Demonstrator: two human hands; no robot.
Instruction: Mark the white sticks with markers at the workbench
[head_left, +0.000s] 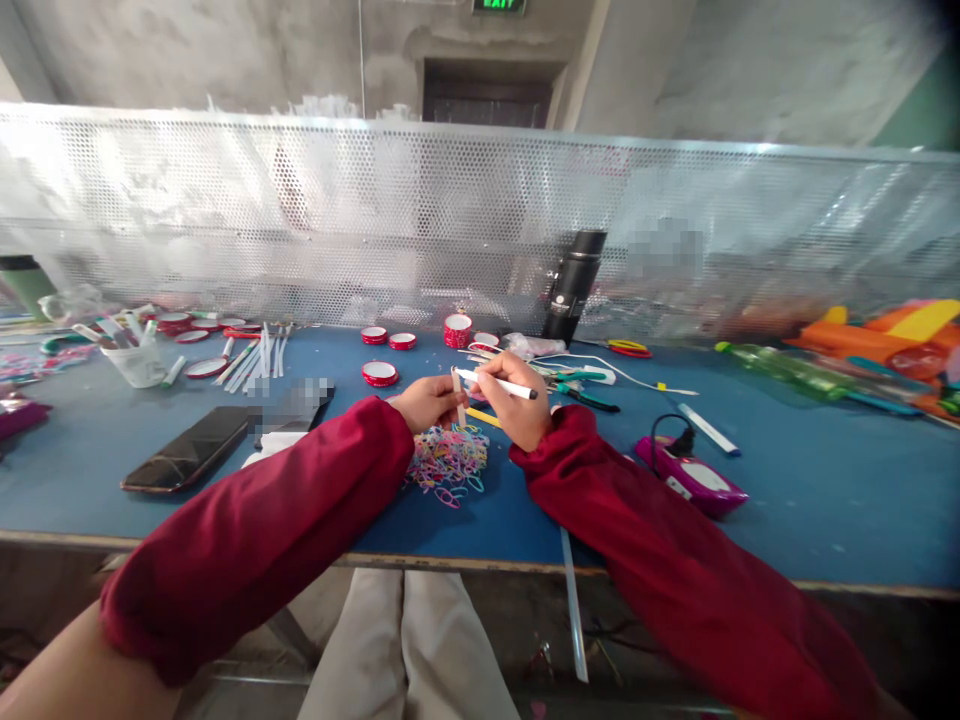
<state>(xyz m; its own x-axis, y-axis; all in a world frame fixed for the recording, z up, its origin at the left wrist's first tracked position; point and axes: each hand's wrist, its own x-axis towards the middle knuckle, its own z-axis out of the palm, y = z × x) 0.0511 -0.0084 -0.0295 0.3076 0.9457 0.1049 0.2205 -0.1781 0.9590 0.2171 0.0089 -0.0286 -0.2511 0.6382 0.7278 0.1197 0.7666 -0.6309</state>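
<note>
My left hand [426, 404] is closed, pinching a thin pale strip [459, 398] that stands upright between thumb and fingers. Held like a writing tool in my right hand [523, 410] is a white marker pen [506, 385] with a black end. Its front end points left and reaches close to the top of the strip; whether the two touch is too small to tell. Just below both hands lies a loose heap of small colourful rubber bands [450, 460]. A yellow stick [484, 416] shows partly between the hands.
Red-rimmed round discs [380, 374] and a black bottle [574, 290] stand towards the perforated metal screen [337, 210]. Teal-handled pliers [589, 400] and a purple power block [694, 478] lie right. A phone [191, 450] and a cup of markers [135, 362] are left.
</note>
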